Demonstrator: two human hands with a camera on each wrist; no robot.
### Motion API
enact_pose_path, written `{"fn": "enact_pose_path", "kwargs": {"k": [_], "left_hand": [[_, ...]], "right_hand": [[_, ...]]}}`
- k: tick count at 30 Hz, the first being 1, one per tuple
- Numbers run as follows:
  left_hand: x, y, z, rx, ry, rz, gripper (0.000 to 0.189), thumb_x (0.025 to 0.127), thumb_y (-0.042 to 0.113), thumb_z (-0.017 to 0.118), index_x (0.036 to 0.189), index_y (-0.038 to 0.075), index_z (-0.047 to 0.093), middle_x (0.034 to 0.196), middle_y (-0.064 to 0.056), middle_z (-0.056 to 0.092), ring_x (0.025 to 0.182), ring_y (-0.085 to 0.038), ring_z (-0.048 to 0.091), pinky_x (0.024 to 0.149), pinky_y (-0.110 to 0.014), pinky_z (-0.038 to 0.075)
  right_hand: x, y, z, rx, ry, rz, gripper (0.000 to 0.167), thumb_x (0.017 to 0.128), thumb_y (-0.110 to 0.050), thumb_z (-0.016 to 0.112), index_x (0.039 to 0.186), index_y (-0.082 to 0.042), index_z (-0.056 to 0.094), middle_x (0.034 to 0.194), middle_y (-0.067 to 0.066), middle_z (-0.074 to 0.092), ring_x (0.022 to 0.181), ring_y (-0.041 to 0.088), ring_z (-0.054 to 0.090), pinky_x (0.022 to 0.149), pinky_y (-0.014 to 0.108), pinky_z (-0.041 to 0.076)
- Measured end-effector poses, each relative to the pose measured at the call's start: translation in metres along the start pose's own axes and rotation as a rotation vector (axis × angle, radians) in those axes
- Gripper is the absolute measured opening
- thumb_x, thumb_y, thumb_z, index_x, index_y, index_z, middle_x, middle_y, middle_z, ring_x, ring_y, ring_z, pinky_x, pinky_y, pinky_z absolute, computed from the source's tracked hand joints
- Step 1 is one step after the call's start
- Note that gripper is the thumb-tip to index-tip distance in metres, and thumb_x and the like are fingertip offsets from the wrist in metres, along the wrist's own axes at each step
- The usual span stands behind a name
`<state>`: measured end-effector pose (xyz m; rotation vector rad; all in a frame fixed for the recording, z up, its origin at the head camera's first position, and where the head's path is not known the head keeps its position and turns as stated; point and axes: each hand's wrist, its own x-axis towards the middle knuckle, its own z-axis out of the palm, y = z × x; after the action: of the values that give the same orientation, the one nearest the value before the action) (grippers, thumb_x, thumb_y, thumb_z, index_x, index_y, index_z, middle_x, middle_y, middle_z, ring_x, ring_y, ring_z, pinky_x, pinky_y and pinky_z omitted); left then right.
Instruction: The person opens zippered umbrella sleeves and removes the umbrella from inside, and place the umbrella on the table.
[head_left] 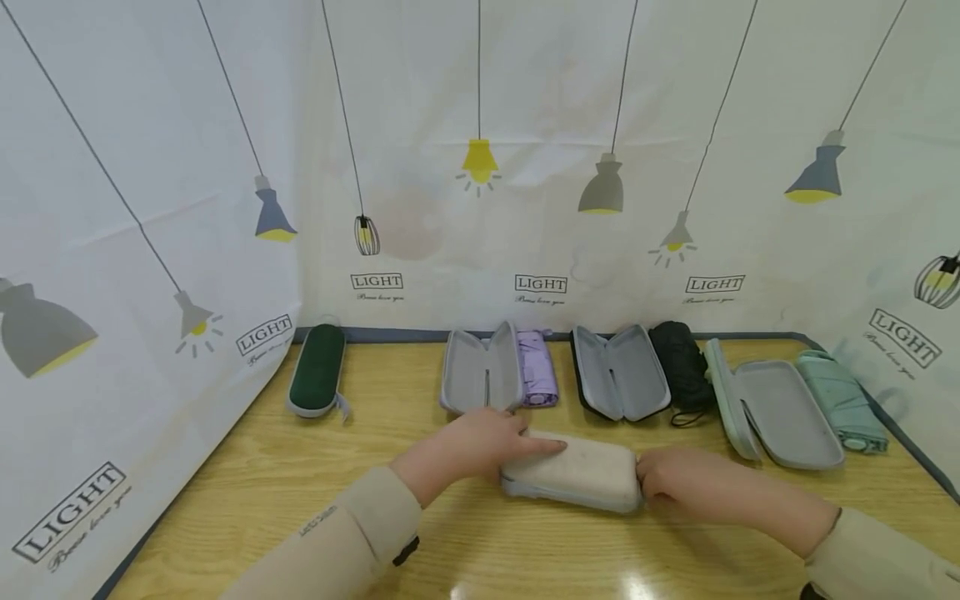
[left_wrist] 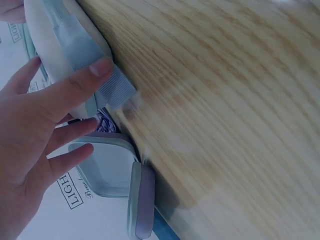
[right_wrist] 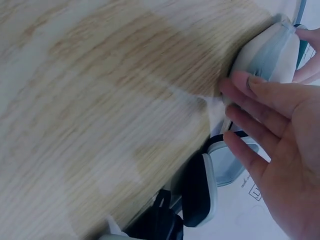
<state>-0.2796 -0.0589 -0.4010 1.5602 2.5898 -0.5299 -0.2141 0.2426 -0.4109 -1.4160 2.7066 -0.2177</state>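
Note:
A cream hard-shell zip case (head_left: 581,471) with a pale blue-grey zip band lies closed on the table before me. My left hand (head_left: 480,446) grips its left end, the index finger stretched along the top. In the left wrist view, the thumb lies on a ribbed grey-blue fabric tab (left_wrist: 95,62) at that end; the lower fingers are spread. At the opposite end, my right hand (head_left: 682,482) pinches with thumb and forefinger at the zip band (right_wrist: 270,57). Whatever lies between those fingertips is hidden. The other right fingers are half bent and loose in the right wrist view.
A closed green case (head_left: 318,371) stands back left. Along the back lie opened cases, one lavender-grey (head_left: 465,375), one black (head_left: 600,375), one mint (head_left: 787,417). Beside them are folded umbrellas: purple (head_left: 537,371), black (head_left: 681,367), mint (head_left: 843,404). A printed cloth (head_left: 450,108) walls the table.

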Motion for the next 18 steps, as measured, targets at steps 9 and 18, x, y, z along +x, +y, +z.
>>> {"fn": "enact_pose_path", "kwargs": {"k": [9,18], "left_hand": [[0.002,0.009,-0.007,-0.124,-0.089,-0.039,0.109,0.067,0.039,0.089,0.149,0.056,0.018,0.097,-0.005,0.063,0.075,-0.015,0.055,0.072,-0.031,0.05],[-0.003,0.023,-0.01,-0.107,-0.107,-0.071,0.109,0.065,0.041,0.089,0.151,0.051,0.022,0.091,-0.003,0.066,0.067,-0.012,0.051,0.065,-0.027,0.047]], "right_hand": [[-0.001,0.005,0.009,-0.071,0.066,0.187,0.032,0.082,-0.005,0.072,0.064,-0.023,0.054,0.064,-0.015,0.041,0.055,0.002,0.037,0.049,0.025,0.032],[-0.003,-0.007,0.011,-0.038,0.045,0.26,0.028,0.085,-0.009,0.07,0.066,-0.02,0.053,0.065,-0.013,0.051,0.057,0.008,0.052,0.048,0.032,0.042]]}}
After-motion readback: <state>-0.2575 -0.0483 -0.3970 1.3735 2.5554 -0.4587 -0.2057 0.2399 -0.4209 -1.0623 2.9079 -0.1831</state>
